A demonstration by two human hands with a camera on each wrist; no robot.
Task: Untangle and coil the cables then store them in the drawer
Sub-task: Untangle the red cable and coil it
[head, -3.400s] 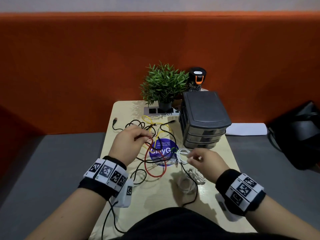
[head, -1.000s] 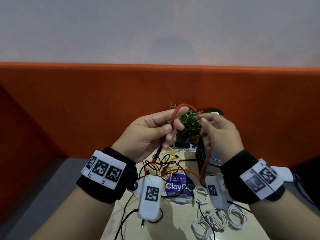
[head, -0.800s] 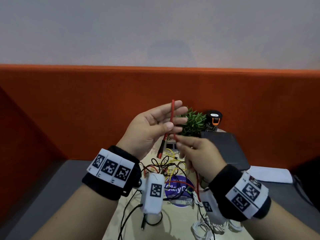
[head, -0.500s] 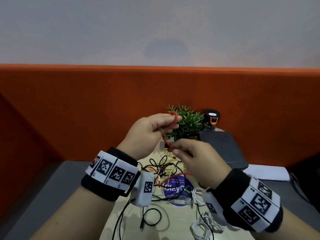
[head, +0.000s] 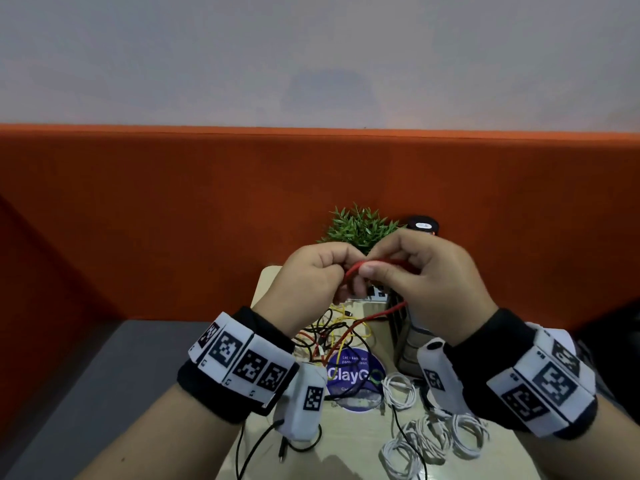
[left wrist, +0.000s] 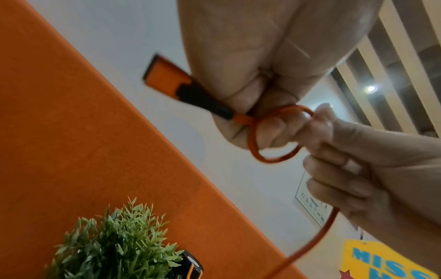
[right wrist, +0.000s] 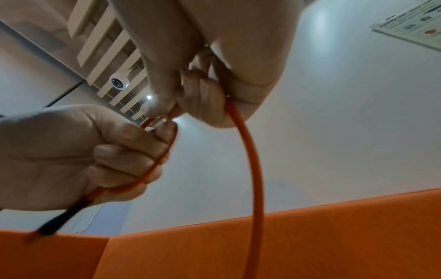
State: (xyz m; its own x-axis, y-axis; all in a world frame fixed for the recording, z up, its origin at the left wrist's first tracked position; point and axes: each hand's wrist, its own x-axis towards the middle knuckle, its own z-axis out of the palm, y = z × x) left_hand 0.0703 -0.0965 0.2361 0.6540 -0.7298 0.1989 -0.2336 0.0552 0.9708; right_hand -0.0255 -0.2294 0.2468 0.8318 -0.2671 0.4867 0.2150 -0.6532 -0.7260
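White cords [head: 433, 434]: several coiled bundles lie near the desk's front edge, toward its right side, below the right wrist.
Black cord [head: 263, 441]: runs off the front edge of the desk [head: 349, 445] at the left, with a loop and a plug lying beside the left wrist camera.
Sticker [head: 353, 379]: a round blue label in the middle of the desk, partly covered by cords.
Tangle [head: 332, 332]: black, yellow and red cords knotted together just behind the sticker, toward the desk's left edge.
Left hand [head: 311, 282]: raised above the desk, fingers curled; its grip is closed around a small loop of the red cord [head: 377, 262], and the left wrist view shows the cord's black-and-orange plug [left wrist: 190, 90] sticking out past the knuckles.
Right hand [head: 426, 278]: raised beside the left, touching it; thumb and forefinger pinch the same red loop, and the other fingers are curled over the cord.
Red cord, course: from the right hand it hangs down and back into the tangle on the desk.
Drawer unit [head: 405, 337]: dark, at the desk's right edge, mostly hidden behind the right hand; whether any drawer is pulled out cannot be told.
Power strip [head: 375, 293]: white, only partly seen between the hands, near the desk's back edge.
Plant [head: 360, 226]: green, at the back edge of the desk.
Black can [head: 423, 225]: just right of the plant, with an orange mark.
Orange partition [head: 173, 220]: stands behind the desk.
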